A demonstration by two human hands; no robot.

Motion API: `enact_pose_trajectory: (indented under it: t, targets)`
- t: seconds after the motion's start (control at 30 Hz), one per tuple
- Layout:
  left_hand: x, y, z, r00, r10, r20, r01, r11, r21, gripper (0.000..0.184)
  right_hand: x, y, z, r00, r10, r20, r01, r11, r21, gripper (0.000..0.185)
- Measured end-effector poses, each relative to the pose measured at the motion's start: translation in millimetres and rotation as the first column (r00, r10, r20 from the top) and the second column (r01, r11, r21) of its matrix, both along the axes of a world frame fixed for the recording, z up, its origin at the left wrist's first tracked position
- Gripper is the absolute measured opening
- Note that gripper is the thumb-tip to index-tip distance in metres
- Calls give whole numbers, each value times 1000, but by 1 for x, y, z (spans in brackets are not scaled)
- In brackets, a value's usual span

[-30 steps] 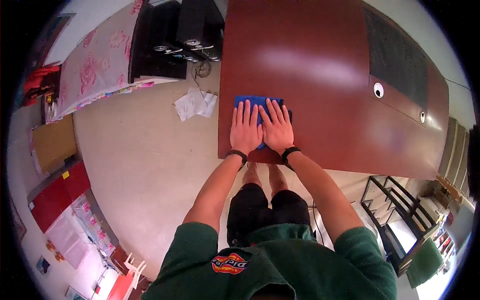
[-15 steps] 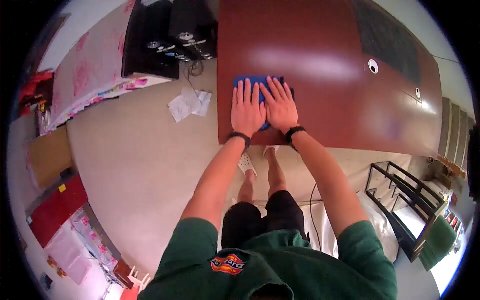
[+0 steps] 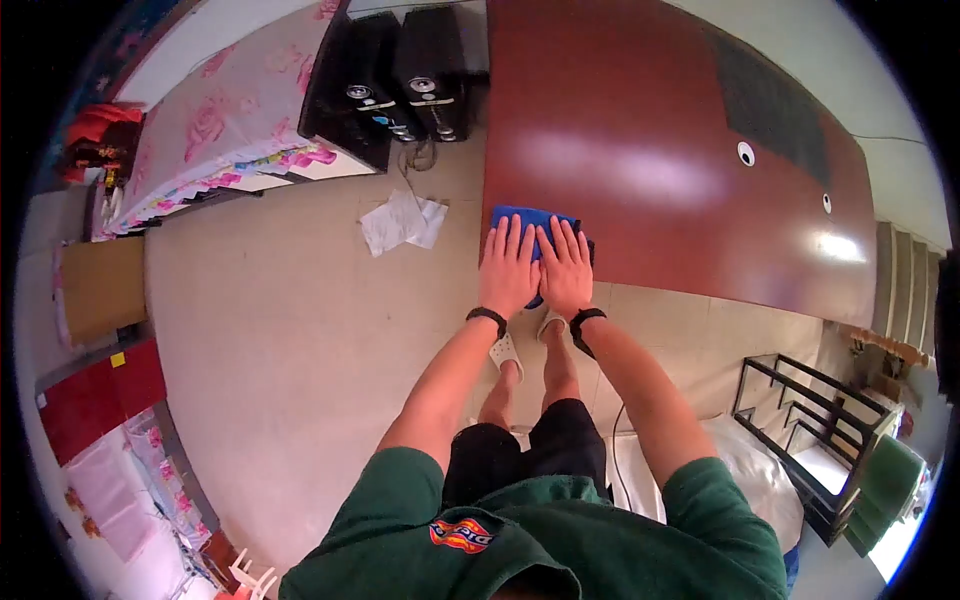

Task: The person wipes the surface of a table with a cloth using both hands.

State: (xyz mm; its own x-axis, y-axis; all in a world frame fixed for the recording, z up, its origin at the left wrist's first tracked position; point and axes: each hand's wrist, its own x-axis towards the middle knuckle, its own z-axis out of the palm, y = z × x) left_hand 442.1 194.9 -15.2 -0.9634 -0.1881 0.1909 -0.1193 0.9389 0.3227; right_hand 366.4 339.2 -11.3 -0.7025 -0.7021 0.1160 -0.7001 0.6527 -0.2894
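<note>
A folded blue cloth lies at the near left corner of the glossy red-brown tabletop. On top of it rests my left hand, palm down with the fingers stretched out. Close beside, my right hand presses flat on the cloth too, its fingers extended and slightly spread. The thumbs nearly meet. Most of the cloth's middle is hidden under both hands, and part of it hangs over the near edge. A dark band circles each wrist.
Black speakers stand beyond the table's left side. White papers and a cable lie on the tiled floor. A black metal frame stands at the right. Two white-rimmed round fittings sit in the tabletop, near a dark patch.
Both hands have drawn the blue cloth back toward me, to the table's near edge. The camera view has shifted, so the table and speakers sit further right.
</note>
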Motion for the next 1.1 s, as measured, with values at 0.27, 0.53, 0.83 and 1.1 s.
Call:
enact_pose_trajectory:
  t: [0.27,0.53,0.83,1.1]
  targets:
    - [-4,-3,-1,1000,-18,15,18,1000,4,66,-3,-2,5,1000,1,18,-1,1000,-19,61]
    - [-55,-20,8,997,-6,74,13,996,-85,67,-56,-24,10,1000,12,10,-12,1000,-24,60]
    - [-135,-54,6,997,-30,74,36,996,-87,67,-136,-55,7,1000,-6,-5,6,1000,7,60]
    - [-207,-83,4,998,-19,62,25,995,-92,66,-205,-84,-1,1000,-8,-10,8,1000,-30,59]
